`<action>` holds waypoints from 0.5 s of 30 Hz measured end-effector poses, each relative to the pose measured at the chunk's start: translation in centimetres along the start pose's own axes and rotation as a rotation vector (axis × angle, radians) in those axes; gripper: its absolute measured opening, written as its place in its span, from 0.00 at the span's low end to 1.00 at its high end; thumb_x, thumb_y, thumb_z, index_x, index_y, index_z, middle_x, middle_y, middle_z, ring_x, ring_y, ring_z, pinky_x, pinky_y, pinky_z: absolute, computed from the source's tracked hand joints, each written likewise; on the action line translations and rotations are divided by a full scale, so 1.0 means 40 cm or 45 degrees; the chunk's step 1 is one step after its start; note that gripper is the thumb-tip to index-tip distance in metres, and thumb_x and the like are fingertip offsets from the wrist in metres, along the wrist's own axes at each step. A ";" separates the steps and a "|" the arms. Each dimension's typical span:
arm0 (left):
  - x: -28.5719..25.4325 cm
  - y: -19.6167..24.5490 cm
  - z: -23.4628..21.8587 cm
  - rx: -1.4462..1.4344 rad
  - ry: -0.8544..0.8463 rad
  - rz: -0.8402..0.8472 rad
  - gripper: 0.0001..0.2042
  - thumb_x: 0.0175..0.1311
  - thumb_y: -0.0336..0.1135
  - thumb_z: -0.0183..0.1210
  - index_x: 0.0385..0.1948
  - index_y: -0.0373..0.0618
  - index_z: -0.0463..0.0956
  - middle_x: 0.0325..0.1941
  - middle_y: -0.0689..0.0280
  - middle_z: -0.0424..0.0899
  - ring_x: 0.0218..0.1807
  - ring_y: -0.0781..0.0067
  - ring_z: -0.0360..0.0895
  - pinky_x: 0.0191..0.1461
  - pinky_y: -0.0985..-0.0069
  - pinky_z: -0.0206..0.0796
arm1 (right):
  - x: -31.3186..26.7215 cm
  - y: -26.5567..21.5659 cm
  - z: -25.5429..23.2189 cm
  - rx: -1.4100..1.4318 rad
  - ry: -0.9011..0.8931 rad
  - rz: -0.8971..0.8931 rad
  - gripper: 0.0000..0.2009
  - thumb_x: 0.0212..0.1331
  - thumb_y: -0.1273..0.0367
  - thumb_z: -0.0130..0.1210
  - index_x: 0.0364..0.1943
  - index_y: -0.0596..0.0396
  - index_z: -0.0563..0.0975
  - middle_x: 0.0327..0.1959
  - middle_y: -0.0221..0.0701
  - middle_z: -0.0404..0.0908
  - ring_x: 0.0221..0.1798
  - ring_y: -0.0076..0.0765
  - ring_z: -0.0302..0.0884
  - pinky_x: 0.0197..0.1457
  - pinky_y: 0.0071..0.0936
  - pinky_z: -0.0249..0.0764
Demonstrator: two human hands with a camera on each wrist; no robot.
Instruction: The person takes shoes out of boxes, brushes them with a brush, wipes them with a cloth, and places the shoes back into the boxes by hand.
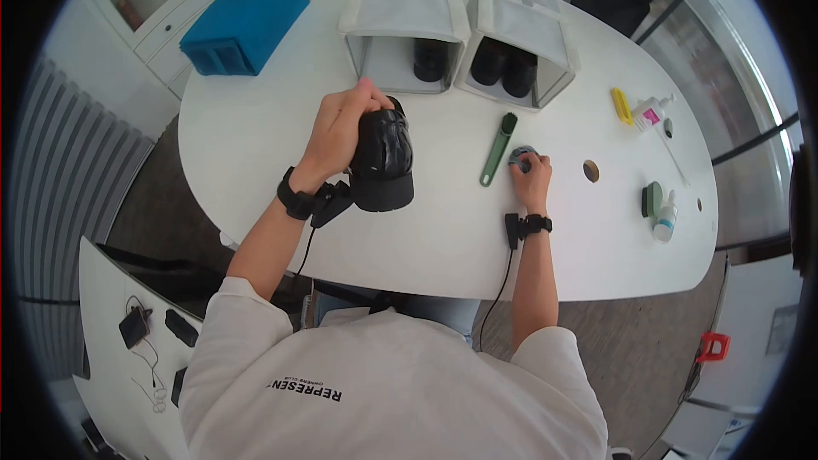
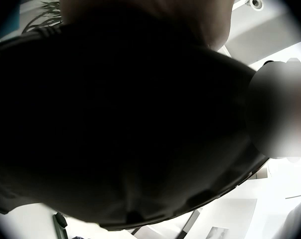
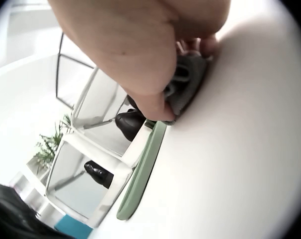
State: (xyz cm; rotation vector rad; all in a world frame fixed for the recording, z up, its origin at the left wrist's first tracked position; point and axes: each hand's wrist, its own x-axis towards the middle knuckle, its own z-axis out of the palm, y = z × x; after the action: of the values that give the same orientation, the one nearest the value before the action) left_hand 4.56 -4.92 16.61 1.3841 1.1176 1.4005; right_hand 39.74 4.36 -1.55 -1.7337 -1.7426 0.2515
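Observation:
In the head view my left hand [image 1: 335,130] grips a shiny black shoe [image 1: 383,158] above the table, its sole end towards me. The shoe fills most of the left wrist view as a dark shape. My right hand [image 1: 534,181] pinches a small grey item with dark folds [image 3: 186,82] against the white tabletop; its kind cannot be told. Left of that hand lies a long green tool [image 1: 497,152] with a dark end. Behind stand two white front-opening shoe boxes; the left box [image 1: 405,13] has one black shoe [image 1: 430,60] inside, the right box [image 1: 528,30] a pair [image 1: 518,75].
A blue fabric bag [image 1: 251,21] lies at the table's far left. On the right are a yellow tool [image 1: 622,106], a pump bottle [image 1: 652,112], a green brush [image 1: 653,199] and a white bottle [image 1: 665,220]. A round hole [image 1: 591,171] opens in the tabletop [image 1: 443,238].

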 end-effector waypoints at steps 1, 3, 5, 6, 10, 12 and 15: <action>0.000 -0.007 0.007 -0.011 -0.021 -0.008 0.31 0.75 0.46 0.34 0.13 0.35 0.71 0.27 0.64 0.77 0.28 0.78 0.71 0.38 0.81 0.62 | 0.013 0.001 -0.005 0.078 -0.080 -0.019 0.12 0.46 0.67 0.61 0.37 0.55 0.79 0.39 0.41 0.75 0.41 0.45 0.71 0.47 0.38 0.70; 0.002 -0.020 0.019 0.051 -0.103 0.141 0.30 0.75 0.48 0.35 0.13 0.38 0.69 0.14 0.71 0.68 0.20 0.82 0.61 0.28 0.81 0.55 | 0.012 -0.037 -0.052 0.146 -0.153 -0.027 0.12 0.46 0.68 0.62 0.36 0.57 0.79 0.37 0.39 0.76 0.38 0.43 0.72 0.45 0.35 0.70; 0.008 -0.014 0.029 0.053 -0.120 0.084 0.30 0.75 0.49 0.35 0.12 0.38 0.67 0.13 0.72 0.65 0.20 0.82 0.58 0.27 0.80 0.52 | 0.019 -0.235 -0.173 0.668 -0.336 0.034 0.11 0.47 0.71 0.62 0.34 0.60 0.77 0.34 0.35 0.77 0.34 0.39 0.73 0.42 0.32 0.71; 0.005 -0.012 0.033 0.069 -0.133 0.014 0.31 0.75 0.49 0.35 0.10 0.38 0.65 0.13 0.73 0.61 0.19 0.81 0.54 0.26 0.80 0.50 | 0.004 -0.326 -0.221 0.806 -0.324 -0.144 0.11 0.45 0.73 0.62 0.34 0.60 0.76 0.33 0.33 0.77 0.35 0.38 0.72 0.43 0.31 0.70; 0.008 -0.018 0.064 0.133 -0.120 0.036 0.30 0.75 0.49 0.35 0.12 0.37 0.64 0.13 0.74 0.59 0.19 0.82 0.53 0.26 0.79 0.50 | -0.064 -0.595 -0.314 0.756 -0.226 -0.927 0.14 0.37 0.76 0.64 0.33 0.56 0.76 0.35 0.32 0.73 0.40 0.38 0.68 0.46 0.31 0.69; -0.003 -0.047 0.077 0.272 0.089 0.212 0.31 0.75 0.52 0.34 0.14 0.35 0.64 0.12 0.73 0.60 0.20 0.83 0.55 0.26 0.79 0.52 | -0.077 -0.651 -0.287 0.661 -0.220 -1.043 0.15 0.35 0.76 0.64 0.32 0.55 0.76 0.37 0.32 0.72 0.41 0.40 0.66 0.46 0.31 0.68; -0.006 -0.074 0.067 0.196 0.166 0.369 0.32 0.74 0.54 0.34 0.14 0.36 0.65 0.12 0.74 0.62 0.19 0.83 0.56 0.25 0.79 0.53 | -0.079 -0.680 -0.244 0.698 -0.248 -1.089 0.14 0.35 0.77 0.62 0.31 0.52 0.77 0.40 0.34 0.70 0.44 0.42 0.66 0.48 0.31 0.67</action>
State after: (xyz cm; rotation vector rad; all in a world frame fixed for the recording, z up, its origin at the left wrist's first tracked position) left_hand 7.20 -4.35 13.64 1.6347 1.1630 1.6586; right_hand 22.67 -4.45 20.27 -0.5188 -2.1269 0.4607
